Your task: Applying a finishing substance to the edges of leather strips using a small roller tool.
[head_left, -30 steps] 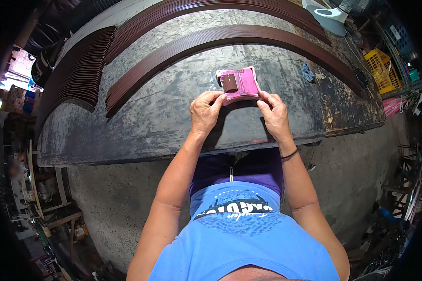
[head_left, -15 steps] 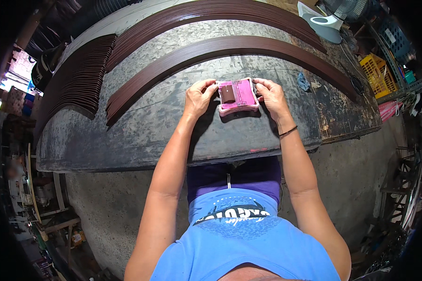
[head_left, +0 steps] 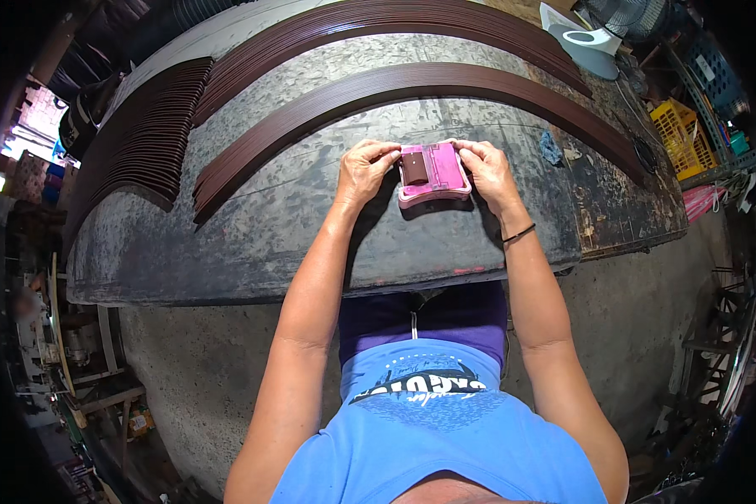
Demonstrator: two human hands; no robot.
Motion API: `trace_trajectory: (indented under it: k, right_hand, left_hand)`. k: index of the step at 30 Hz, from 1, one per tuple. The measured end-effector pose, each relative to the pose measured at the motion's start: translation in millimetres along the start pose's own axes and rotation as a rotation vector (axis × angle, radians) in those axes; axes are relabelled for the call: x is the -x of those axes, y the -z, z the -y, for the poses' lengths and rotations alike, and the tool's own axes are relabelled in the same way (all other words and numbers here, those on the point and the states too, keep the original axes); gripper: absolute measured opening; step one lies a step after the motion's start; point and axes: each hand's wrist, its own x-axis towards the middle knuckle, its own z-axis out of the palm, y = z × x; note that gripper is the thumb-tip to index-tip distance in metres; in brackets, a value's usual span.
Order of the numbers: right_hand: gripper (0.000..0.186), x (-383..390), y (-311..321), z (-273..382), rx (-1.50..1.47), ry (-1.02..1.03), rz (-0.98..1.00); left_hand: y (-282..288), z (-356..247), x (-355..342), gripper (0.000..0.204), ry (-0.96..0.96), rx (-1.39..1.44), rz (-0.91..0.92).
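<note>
Nearest, below the desk (head_left: 294, 244) and its dark, scuffed top, was the person's light-blue printed T-shirt (head_left: 445, 420). Past the near edge, the left hand (head_left: 364, 175) and the right hand (head_left: 487, 175), its wrist ringed by a thin black band (head_left: 519, 233), faced each other across a small, rectangular, pink plastic-looking case (head_left: 452, 172) with a pale rim. The fingers were drawn in narrow — thumb and forefinger holding the case at its two far corners. A dark-brown, rectangular piece (head_left: 413, 168) lay on the case's left half. Whether the underside rested on the desk or sat slightly above it, I could not tell.

Steadying it seemed to call for a light, equal pinch on both sides, with the case kept level lest the brown piece slide.

The near edge lay well apart from the case, leaving room toward the body and to the left. Beyond the hands, a long, arched bundle of dark-brown strips (head_left: 412, 81) bounded the space ahead; a crumpled blue scrap (head_left: 550, 148) lay to the right — something a rightward sweep might catch. Farthest, a second arched brown bundle (head_left: 378, 23) curved behind the first.
</note>
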Motion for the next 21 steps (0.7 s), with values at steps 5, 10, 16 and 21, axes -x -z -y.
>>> trace_trajectory:
  k: [5, 10, 16, 21]
  right_hand:
    - [0.025, 2.9, -2.3, 3.3, -0.052, -0.046, 0.002]
    - [0.025, 5.0, -2.9, 7.8, -0.076, -0.060, 0.006]
    - [0.026, 4.4, -2.8, 7.0, -0.154, -0.126, 0.016]
    - [0.025, 4.8, -3.2, 6.2, -0.147, -0.133, 0.014]
  left_hand:
    - [1.7, -3.4, -0.6, 0.013, 0.030, -0.004, 0.007]
    - [1.6, -3.3, -0.6, 0.013, 0.049, 0.008, 0.007]
    - [0.6, -1.7, -0.6, 0.013, 0.053, 0.019, 0.013]
    - [0.3, -0.9, -1.3, 0.012, 0.036, 0.010, -0.001]
